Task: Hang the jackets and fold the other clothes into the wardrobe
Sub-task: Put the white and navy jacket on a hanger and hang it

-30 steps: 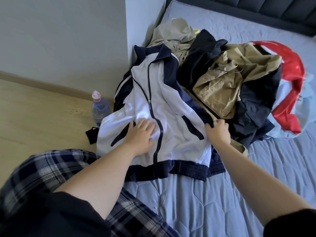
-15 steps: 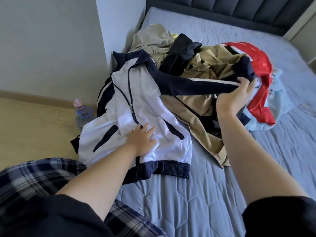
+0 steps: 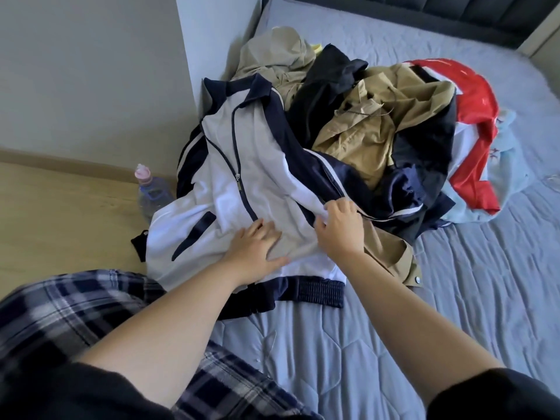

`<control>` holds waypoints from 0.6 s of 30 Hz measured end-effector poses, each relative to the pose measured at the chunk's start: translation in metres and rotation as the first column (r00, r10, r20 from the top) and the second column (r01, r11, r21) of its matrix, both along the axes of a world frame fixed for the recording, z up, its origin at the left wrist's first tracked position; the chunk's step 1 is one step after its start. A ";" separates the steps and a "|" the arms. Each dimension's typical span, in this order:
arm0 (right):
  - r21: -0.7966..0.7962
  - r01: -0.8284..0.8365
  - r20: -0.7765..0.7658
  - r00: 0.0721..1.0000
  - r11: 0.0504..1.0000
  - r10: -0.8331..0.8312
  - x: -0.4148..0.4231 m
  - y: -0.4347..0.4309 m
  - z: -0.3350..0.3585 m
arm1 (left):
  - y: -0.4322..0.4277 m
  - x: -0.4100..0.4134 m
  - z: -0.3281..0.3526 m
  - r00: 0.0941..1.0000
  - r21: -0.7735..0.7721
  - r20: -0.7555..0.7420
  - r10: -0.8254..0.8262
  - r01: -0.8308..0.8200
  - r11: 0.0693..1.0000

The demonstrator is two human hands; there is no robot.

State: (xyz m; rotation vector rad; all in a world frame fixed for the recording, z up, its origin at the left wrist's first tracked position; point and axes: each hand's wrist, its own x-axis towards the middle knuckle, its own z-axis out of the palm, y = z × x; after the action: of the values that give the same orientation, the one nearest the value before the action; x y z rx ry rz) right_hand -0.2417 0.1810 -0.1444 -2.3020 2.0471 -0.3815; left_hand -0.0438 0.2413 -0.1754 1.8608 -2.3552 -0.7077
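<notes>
Jacket [image 3: 260, 165]: judged light, soft, slick synthetic; likely slumps and slides, so best taken at collar or shoulders for hanging. White body, navy collar, sleeves, hem band; zip closed most of way up. Lies front-up at near left corner of bed [image 3: 454, 313], partly over clothes pile [image 3: 372, 116]. Left hand [image 3: 257, 253] flat, fingers spread, presses lower front. Right hand [image 3: 339, 228] pinches fabric at sleeve seam. Bottle [image 3: 148, 192] on floor beside bed.
</notes>
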 end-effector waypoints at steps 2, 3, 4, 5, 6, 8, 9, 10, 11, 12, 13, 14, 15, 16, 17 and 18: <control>0.299 0.034 0.021 0.999 0.954 -0.042 0.002 -0.004 -0.010 | 0.001 0.002 0.002 0.997 0.102 0.044 -0.065 0.060 0.993; 0.452 0.053 0.021 0.997 0.891 -0.069 -0.001 -0.007 -0.013 | 0.002 0.003 0.003 0.994 0.130 0.062 -0.086 0.078 0.988; 0.547 0.062 0.064 0.991 0.835 -0.116 -0.005 -0.011 -0.014 | 0.003 0.004 0.004 0.992 0.135 0.077 -0.102 0.091 0.987; 0.579 0.077 0.164 0.964 0.812 -0.208 -0.012 -0.015 -0.015 | 0.004 0.004 0.006 0.989 0.122 0.092 -0.116 0.104 0.987; 0.586 0.108 0.301 0.891 0.803 -0.339 -0.020 -0.021 -0.014 | 0.006 0.002 0.008 0.986 0.096 0.102 -0.133 0.123 0.988; 0.622 0.152 0.592 0.551 0.768 -0.588 -0.031 -0.026 -0.010 | 0.008 -0.004 0.009 0.980 0.023 0.098 -0.172 0.171 0.985; 0.655 0.132 0.666 0.365 0.744 -0.651 -0.036 -0.025 -0.008 | 0.010 -0.008 0.010 0.976 -0.002 0.102 -0.195 0.196 0.981; 0.690 0.083 0.675 0.285 0.719 -0.681 -0.040 -0.022 -0.006 | 0.012 -0.012 0.009 0.968 -0.006 0.118 -0.219 0.222 0.975; 0.723 0.020 0.643 0.346 0.690 -0.683 -0.045 -0.017 -0.006 | 0.015 -0.016 0.008 0.958 0.009 0.148 -0.244 0.246 0.969; 0.767 -0.054 0.588 0.459 0.639 -0.667 -0.049 -0.010 -0.007 | 0.019 -0.019 0.005 0.944 0.037 0.195 -0.265 0.263 0.964; 0.808 -0.136 0.536 0.573 0.573 -0.619 -0.053 -0.002 -0.008 | 0.022 -0.021 0.002 0.927 0.059 0.250 -0.279 0.273 0.960; 0.832 -0.217 0.516 0.642 0.510 -0.568 -0.056 0.004 -0.008 | 0.026 -0.023 -0.001 0.906 0.069 0.312 -0.288 0.281 0.957; 0.841 -0.277 0.517 0.663 0.464 -0.541 -0.060 0.006 -0.008 | 0.029 -0.025 -0.003 0.883 0.063 0.366 -0.293 0.291 0.955; 0.837 -0.330 0.538 0.637 0.437 -0.552 -0.063 0.008 -0.006 | 0.031 -0.027 -0.004 0.870 0.048 0.397 -0.293 0.299 0.953; 0.819 -0.375 0.572 0.580 0.434 -0.580 -0.066 0.008 -0.003 | 0.032 -0.029 -0.003 0.876 0.035 0.387 -0.287 0.297 0.954; 0.801 -0.410 0.597 0.492 0.437 -0.634 -0.068 0.006 0.000 | 0.031 -0.030 -0.001 0.904 0.046 0.324 -0.277 0.278 0.960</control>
State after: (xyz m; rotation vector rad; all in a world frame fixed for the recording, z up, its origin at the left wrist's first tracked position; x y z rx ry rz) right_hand -0.3097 0.1874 -0.1446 -0.8492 1.2560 -0.2406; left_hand -0.0741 0.2727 -0.1769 1.7788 -2.8688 -0.4367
